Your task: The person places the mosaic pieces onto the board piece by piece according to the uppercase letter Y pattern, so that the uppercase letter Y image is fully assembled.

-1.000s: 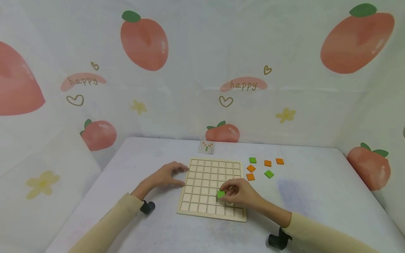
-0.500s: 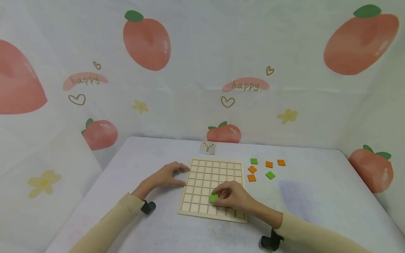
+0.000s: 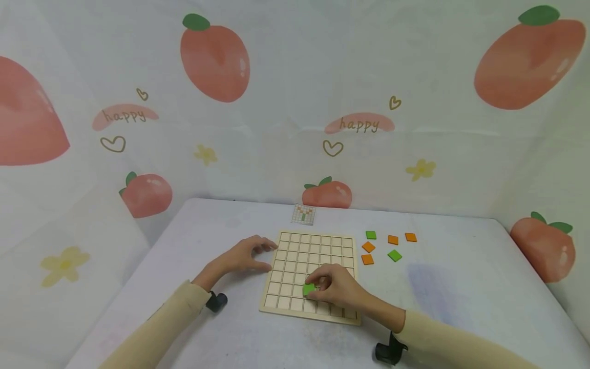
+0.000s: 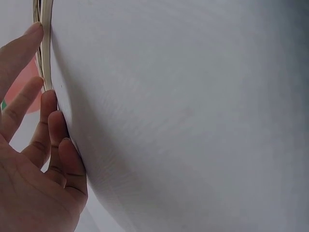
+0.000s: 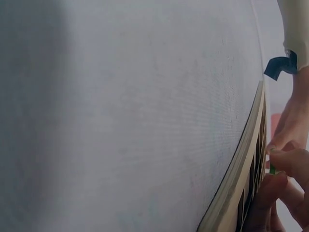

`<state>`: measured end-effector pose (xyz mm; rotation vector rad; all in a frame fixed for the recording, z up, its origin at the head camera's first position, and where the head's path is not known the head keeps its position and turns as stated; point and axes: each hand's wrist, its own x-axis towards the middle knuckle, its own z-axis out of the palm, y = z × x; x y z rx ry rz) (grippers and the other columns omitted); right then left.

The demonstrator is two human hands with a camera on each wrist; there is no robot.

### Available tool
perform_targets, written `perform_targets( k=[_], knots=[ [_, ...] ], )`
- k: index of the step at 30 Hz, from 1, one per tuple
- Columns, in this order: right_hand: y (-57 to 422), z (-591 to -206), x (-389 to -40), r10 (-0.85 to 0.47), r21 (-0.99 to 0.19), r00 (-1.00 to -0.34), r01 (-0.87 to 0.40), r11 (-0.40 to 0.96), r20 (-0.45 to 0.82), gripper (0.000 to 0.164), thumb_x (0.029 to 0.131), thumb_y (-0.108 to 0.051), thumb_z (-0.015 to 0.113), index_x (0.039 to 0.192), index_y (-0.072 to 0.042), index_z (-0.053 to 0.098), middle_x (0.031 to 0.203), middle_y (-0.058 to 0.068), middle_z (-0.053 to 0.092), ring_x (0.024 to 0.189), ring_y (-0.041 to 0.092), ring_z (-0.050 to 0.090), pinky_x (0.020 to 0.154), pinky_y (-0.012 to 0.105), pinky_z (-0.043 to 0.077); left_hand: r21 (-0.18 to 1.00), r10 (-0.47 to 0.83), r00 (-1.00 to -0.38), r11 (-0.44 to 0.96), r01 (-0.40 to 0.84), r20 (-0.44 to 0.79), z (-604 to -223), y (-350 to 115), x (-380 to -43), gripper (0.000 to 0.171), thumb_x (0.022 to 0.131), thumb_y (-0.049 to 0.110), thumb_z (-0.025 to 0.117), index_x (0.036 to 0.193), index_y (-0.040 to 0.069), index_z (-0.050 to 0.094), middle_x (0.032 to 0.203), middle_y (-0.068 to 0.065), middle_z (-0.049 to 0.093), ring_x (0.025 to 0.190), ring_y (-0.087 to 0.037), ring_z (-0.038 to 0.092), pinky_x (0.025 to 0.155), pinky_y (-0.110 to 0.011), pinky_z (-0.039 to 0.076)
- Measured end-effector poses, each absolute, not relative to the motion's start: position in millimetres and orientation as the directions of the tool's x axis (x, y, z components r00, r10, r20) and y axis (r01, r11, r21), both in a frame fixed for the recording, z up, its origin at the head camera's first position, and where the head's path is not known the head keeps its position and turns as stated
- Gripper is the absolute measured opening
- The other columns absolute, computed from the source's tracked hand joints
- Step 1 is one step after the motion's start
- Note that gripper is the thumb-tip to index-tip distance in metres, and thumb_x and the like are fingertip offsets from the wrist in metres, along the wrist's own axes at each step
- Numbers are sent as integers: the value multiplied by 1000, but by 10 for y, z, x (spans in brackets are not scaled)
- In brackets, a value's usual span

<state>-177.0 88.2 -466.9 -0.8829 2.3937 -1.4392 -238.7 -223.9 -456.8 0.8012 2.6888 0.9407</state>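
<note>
Right hand [image 3: 338, 286] pinches a green tile [image 3: 308, 290] over the grid board [image 3: 301, 256], lower center of frame. Left hand [image 3: 244, 254] sits wide, thumb and fingers apart, at the board's left edge. Risk: tile could seat crooked if released skewed; board could slide under a sideways push. Can't tell if tile touches board.

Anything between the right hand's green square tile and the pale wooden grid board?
Nothing visible: the right hand pinches the green square tile over the pale wooden grid board; what lies directly underneath is hidden.
</note>
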Motion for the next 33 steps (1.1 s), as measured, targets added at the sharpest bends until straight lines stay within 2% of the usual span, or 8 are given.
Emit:
perform_targets(
  k=[17, 33],
  knots=[
    [915, -4644, -1746, -586, -851, -804, -373, 370, 98, 21, 81, -9, 87, 100, -11, 78, 89, -2, 65, 68, 11, 60, 62, 26, 50, 617, 539, -842, 668, 416, -15, -4572, -2227, -2396, 54, 83, 24, 87, 131, 12, 65, 118, -2, 61, 107, -22, 56, 94, -44, 45],
    [912, -4617, -1723, -594, -830, -797, -403, 385, 111, 21, 81, -8, 86, 100, -9, 78, 87, -2, 64, 69, 10, 59, 63, 27, 49, 618, 576, -817, 634, 464, 23, -4533, -2241, -2377, 54, 84, 23, 86, 131, 9, 65, 115, -5, 61, 106, -24, 56, 93, -44, 46]
  ],
)
